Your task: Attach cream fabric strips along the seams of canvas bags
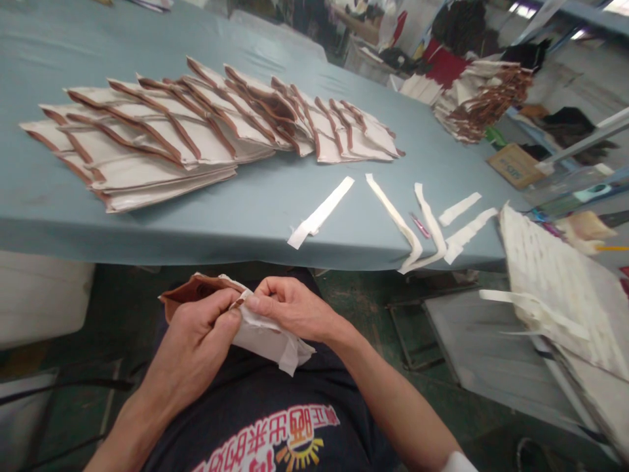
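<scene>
Both my hands hold one brown and white piece (255, 331) in front of my chest, below the table edge. My left hand (201, 337) is closed on its left part, thumb and fingers pinching near the brown edge. Fingertip to fingertip with it, my right hand (289, 308) pinches the same spot from the right. The white lining of the piece hangs down under my right hand. The brown part sticks out behind my left hand.
A blue table (246, 216) carries a fanned row of white pieces with brown trim (196, 124). White strips (322, 211) and a pink pen (419, 224) lie near its front edge. A second pile (479, 98) lies far right; a white board (560, 295) stands at the right.
</scene>
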A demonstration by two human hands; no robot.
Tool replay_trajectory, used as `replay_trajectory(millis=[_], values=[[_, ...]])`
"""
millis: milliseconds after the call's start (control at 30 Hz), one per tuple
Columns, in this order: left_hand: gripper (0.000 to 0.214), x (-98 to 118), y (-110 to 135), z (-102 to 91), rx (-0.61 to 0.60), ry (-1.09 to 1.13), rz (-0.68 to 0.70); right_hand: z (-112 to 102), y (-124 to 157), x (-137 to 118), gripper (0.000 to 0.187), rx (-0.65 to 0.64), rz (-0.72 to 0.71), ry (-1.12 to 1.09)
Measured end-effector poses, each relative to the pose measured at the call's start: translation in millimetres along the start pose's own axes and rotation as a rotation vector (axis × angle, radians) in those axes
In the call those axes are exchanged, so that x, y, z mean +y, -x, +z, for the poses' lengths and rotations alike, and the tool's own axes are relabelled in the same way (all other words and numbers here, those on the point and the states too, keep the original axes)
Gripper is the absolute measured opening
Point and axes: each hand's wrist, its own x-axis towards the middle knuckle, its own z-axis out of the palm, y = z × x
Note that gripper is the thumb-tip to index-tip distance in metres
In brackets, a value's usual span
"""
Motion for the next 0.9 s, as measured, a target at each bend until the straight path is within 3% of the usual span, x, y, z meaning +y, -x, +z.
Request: replay_trajectory(millis=[333,567,800,900], values=[[0.039,8.2,0.1,-1.1,-0.016,0.090,-0.067,-3.4,-1.9,4.6,0.068,0.028,-0.074,0.013],[0.039,-7.6,-14.8,-0.8,-0.097,0.150,-0.064,-9.4,-14.7,-1.2,0.069,-0.157,0.090,-0.050],[0.035,-7.7,-2.8,-7.8,-0.144,0.166,-0.051,1.1,3.3,-2.3,0.066,-0.057,0.077,-0.096],[0.039,-12.0,0.5,-4.5,-0.096,0.150,-0.081,0.3,7.1,3.6,0.070,-0.060,0.093,-0.141]])
